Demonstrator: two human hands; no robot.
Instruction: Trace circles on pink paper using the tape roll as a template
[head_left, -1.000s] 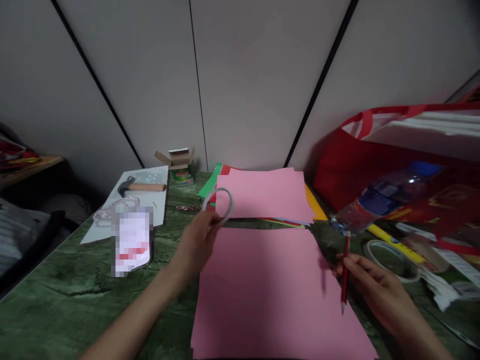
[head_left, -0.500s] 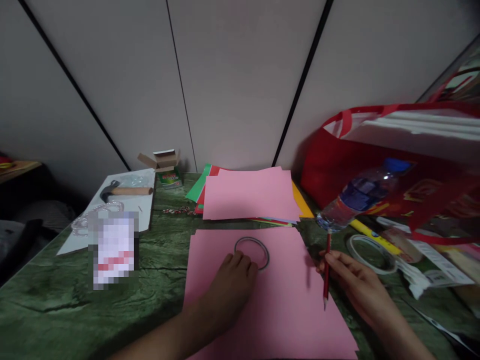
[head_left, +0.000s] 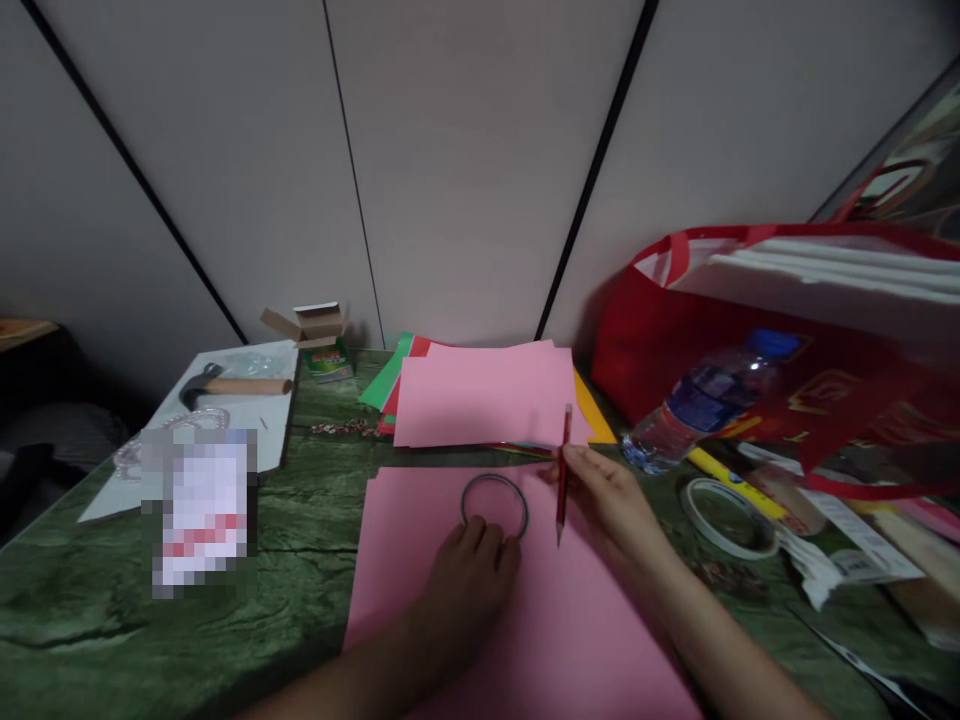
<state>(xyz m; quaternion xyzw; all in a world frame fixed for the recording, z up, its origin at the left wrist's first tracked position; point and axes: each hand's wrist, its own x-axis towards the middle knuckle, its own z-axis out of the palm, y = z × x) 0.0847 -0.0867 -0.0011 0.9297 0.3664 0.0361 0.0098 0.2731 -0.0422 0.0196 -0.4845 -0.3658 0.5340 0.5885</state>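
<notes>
My left hand (head_left: 474, 578) rests on a pink paper sheet (head_left: 559, 630), its curled fingertips pressed on the near edge of a thin grey ring (head_left: 492, 477) that lies flat there. Pinched in my right hand (head_left: 613, 500) is a red pencil (head_left: 562, 480), held nearly upright with its sharpened tip down. The pencil is just right of the ring, and its tip appears to be above the sheet. My fingers cover the near part of the ring.
Behind lies a stack of coloured paper (head_left: 480, 395). To the right are a plastic bottle (head_left: 701, 400), a red bag (head_left: 637, 330), a tape roll (head_left: 694, 520) and scissors (head_left: 847, 655). A hammer (head_left: 247, 386) lies on a white board (head_left: 270, 430) at left, near a small box (head_left: 328, 362).
My right hand has brought the pencil leftward from the sheet's right edge to beside the ring. My left hand stays on the ring. The whole view has shifted slightly.
</notes>
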